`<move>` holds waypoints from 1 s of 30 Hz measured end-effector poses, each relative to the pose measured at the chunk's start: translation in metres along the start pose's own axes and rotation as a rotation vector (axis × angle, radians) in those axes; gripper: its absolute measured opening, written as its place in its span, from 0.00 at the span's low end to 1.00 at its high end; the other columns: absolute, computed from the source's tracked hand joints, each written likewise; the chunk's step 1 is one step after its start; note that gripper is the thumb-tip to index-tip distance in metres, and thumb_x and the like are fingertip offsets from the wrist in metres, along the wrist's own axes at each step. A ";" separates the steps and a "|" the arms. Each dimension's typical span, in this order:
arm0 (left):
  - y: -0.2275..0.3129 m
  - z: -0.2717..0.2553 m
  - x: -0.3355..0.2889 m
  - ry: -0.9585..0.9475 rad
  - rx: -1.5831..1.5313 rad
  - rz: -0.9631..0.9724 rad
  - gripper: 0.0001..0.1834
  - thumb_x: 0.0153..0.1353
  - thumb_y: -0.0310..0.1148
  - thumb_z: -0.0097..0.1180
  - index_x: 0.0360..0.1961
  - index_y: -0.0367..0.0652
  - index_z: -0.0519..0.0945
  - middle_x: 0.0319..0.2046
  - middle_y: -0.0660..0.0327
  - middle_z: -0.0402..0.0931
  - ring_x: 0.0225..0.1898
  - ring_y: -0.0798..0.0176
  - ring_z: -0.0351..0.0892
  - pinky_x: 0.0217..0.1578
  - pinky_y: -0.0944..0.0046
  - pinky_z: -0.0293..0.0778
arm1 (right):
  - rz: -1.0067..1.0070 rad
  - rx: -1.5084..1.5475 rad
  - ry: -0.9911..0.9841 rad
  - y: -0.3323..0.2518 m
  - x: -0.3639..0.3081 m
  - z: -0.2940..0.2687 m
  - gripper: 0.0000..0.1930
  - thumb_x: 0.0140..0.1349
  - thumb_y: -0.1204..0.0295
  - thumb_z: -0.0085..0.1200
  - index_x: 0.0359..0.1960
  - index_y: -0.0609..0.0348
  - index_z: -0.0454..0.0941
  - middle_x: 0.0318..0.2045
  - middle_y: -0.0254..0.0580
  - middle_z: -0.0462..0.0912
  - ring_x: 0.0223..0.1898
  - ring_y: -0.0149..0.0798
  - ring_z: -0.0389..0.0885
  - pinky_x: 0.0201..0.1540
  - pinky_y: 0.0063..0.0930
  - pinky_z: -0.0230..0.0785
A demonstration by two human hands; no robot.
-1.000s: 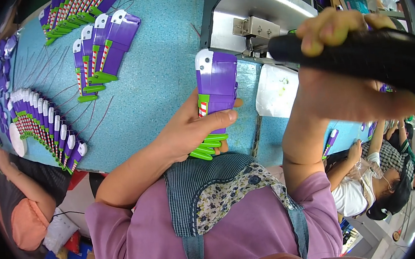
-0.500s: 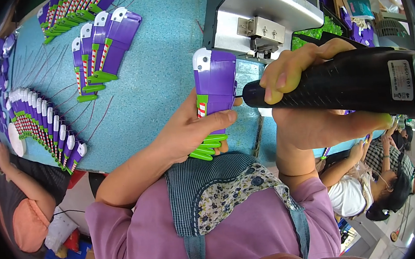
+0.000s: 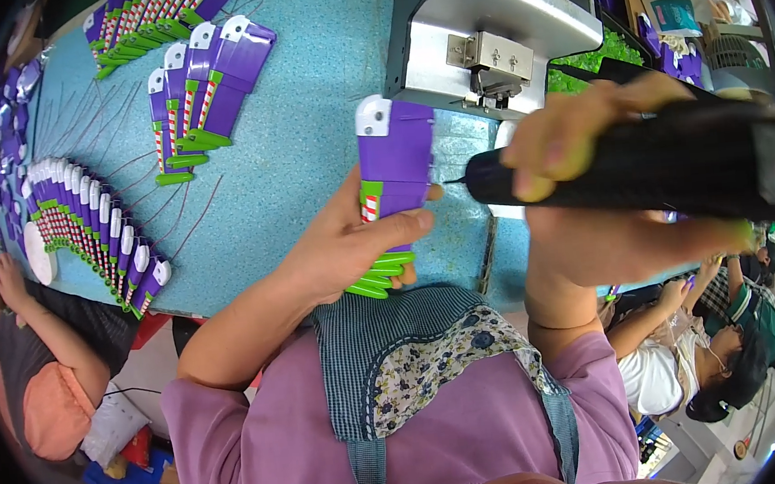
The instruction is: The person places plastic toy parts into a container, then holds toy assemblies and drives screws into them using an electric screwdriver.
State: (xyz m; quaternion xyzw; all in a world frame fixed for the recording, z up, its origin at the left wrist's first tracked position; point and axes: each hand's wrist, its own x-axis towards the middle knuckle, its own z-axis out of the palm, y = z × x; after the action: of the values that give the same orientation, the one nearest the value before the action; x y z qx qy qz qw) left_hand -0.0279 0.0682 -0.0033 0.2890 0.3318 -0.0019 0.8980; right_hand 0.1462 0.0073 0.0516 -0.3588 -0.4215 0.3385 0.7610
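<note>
My left hand is closed round a purple plastic toy part with a white cap, a red-and-white striped patch and green at the lower end. Several green tips stick out below my fingers, so more than one part may be in the grip. In my right hand lies a black electric screwdriver, held level and smeared by motion. Its thin bit points left at the side edge of the purple part, with a small gap between them.
A metal machine stands at the far middle of the blue table. Leftward lie a fan of similar parts, a smaller group and a far row, some with thin wires. Other people sit at both sides.
The screwdriver has drawn back to the right, and its bit has come away from the toy part's edge. My left hand and the part have shifted slightly left.
</note>
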 end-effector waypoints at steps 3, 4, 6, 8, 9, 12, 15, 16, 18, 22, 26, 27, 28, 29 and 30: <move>0.020 -0.007 -0.013 0.138 0.159 0.128 0.26 0.55 0.29 0.62 0.52 0.41 0.65 0.38 0.60 0.74 0.21 0.67 0.76 0.20 0.66 0.75 | -0.096 -0.005 0.049 -0.028 0.009 0.001 0.46 0.50 0.26 0.36 0.53 0.57 0.65 0.23 0.41 0.72 0.17 0.35 0.68 0.24 0.31 0.64; 0.038 -0.011 -0.015 0.174 0.259 0.258 0.25 0.54 0.30 0.63 0.51 0.41 0.66 0.37 0.60 0.75 0.23 0.67 0.76 0.20 0.67 0.75 | -0.101 -0.056 0.058 -0.029 0.006 -0.008 0.46 0.51 0.26 0.37 0.53 0.57 0.65 0.22 0.41 0.72 0.17 0.36 0.68 0.25 0.31 0.64; 0.087 -0.017 -0.011 0.302 0.385 0.416 0.26 0.52 0.33 0.65 0.51 0.41 0.68 0.36 0.62 0.75 0.26 0.68 0.77 0.22 0.67 0.75 | -0.075 -0.074 0.071 -0.019 -0.005 -0.024 0.46 0.50 0.26 0.37 0.54 0.58 0.63 0.22 0.43 0.72 0.17 0.37 0.69 0.24 0.32 0.65; 0.140 -0.028 0.016 0.411 0.497 0.526 0.27 0.50 0.36 0.67 0.49 0.40 0.71 0.36 0.62 0.76 0.27 0.67 0.78 0.26 0.67 0.75 | -0.026 -0.057 0.219 -0.006 -0.023 -0.027 0.46 0.50 0.26 0.39 0.49 0.61 0.63 0.18 0.45 0.73 0.16 0.39 0.72 0.22 0.32 0.67; 0.166 -0.031 0.036 0.431 0.581 0.610 0.27 0.48 0.37 0.68 0.48 0.40 0.73 0.37 0.62 0.77 0.27 0.67 0.78 0.28 0.68 0.75 | 0.005 -0.054 0.270 -0.003 -0.029 -0.025 0.45 0.49 0.26 0.39 0.47 0.61 0.62 0.18 0.45 0.72 0.16 0.39 0.71 0.23 0.33 0.67; 0.227 -0.024 0.118 0.325 0.870 0.559 0.17 0.54 0.41 0.62 0.38 0.42 0.77 0.27 0.67 0.76 0.24 0.72 0.75 0.24 0.72 0.72 | 0.027 -0.076 0.342 -0.002 -0.041 -0.029 0.44 0.50 0.26 0.39 0.47 0.60 0.61 0.17 0.46 0.72 0.16 0.40 0.72 0.25 0.33 0.68; 0.268 -0.029 0.218 0.134 0.882 0.472 0.23 0.46 0.37 0.70 0.41 0.38 0.78 0.34 0.60 0.79 0.27 0.67 0.80 0.32 0.68 0.75 | 0.020 -0.034 0.338 -0.001 -0.044 -0.032 0.43 0.51 0.27 0.40 0.47 0.59 0.61 0.18 0.46 0.73 0.16 0.40 0.72 0.25 0.33 0.68; 0.272 -0.023 0.249 0.139 0.901 0.466 0.19 0.45 0.37 0.70 0.34 0.34 0.80 0.29 0.58 0.80 0.27 0.66 0.81 0.30 0.68 0.76 | 0.012 -0.012 0.350 0.003 -0.045 -0.034 0.42 0.51 0.28 0.40 0.47 0.59 0.61 0.19 0.46 0.73 0.16 0.39 0.71 0.25 0.33 0.68; 0.272 0.014 0.284 0.107 0.926 0.326 0.19 0.45 0.35 0.70 0.33 0.32 0.80 0.28 0.56 0.80 0.23 0.65 0.80 0.25 0.67 0.76 | -0.009 0.005 0.361 0.006 -0.043 -0.037 0.42 0.52 0.28 0.39 0.47 0.58 0.61 0.19 0.46 0.72 0.16 0.39 0.71 0.24 0.32 0.68; 0.254 0.071 0.314 -0.018 0.835 0.308 0.12 0.52 0.34 0.66 0.24 0.36 0.80 0.29 0.55 0.78 0.31 0.67 0.79 0.24 0.72 0.67 | 0.023 0.023 0.352 0.004 -0.044 -0.041 0.42 0.50 0.27 0.39 0.47 0.56 0.61 0.19 0.46 0.72 0.16 0.38 0.71 0.22 0.31 0.66; 0.260 0.040 0.329 -0.249 0.573 0.478 0.18 0.57 0.32 0.62 0.40 0.26 0.74 0.32 0.52 0.78 0.31 0.61 0.79 0.35 0.66 0.79 | 0.075 0.034 0.356 0.008 -0.044 -0.033 0.42 0.50 0.27 0.40 0.46 0.57 0.61 0.19 0.46 0.72 0.16 0.39 0.71 0.22 0.31 0.66; 0.262 0.038 0.308 -0.172 0.633 0.570 0.21 0.57 0.32 0.62 0.44 0.24 0.72 0.33 0.51 0.78 0.31 0.61 0.79 0.38 0.65 0.80 | 0.064 0.046 0.355 0.008 -0.045 -0.032 0.42 0.50 0.28 0.41 0.46 0.57 0.61 0.18 0.46 0.72 0.16 0.39 0.71 0.22 0.31 0.66; 0.263 0.038 0.275 -0.048 0.756 0.559 0.19 0.62 0.32 0.56 0.50 0.29 0.73 0.39 0.52 0.77 0.37 0.61 0.80 0.44 0.65 0.79 | 0.058 0.064 0.353 0.007 -0.046 -0.033 0.42 0.50 0.28 0.41 0.46 0.57 0.61 0.18 0.46 0.72 0.16 0.39 0.71 0.22 0.31 0.66; 0.270 0.022 0.247 0.048 0.795 0.582 0.18 0.62 0.32 0.54 0.49 0.30 0.74 0.38 0.53 0.78 0.36 0.63 0.80 0.42 0.67 0.79 | 0.055 0.067 0.345 0.006 -0.048 -0.031 0.42 0.51 0.28 0.40 0.46 0.57 0.61 0.18 0.46 0.72 0.16 0.39 0.71 0.23 0.31 0.67; 0.273 0.009 0.225 0.135 0.839 0.588 0.16 0.63 0.32 0.53 0.48 0.31 0.75 0.37 0.54 0.78 0.35 0.65 0.80 0.40 0.68 0.79 | 0.042 0.049 0.341 0.006 -0.049 -0.033 0.42 0.51 0.28 0.40 0.47 0.57 0.61 0.19 0.45 0.73 0.16 0.39 0.72 0.24 0.32 0.67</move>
State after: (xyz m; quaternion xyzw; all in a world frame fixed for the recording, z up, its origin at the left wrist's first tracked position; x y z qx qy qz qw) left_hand 0.2061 0.3332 0.0091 0.7049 0.2646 0.1363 0.6438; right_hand 0.1532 -0.0386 0.0147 -0.4011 -0.2703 0.2989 0.8226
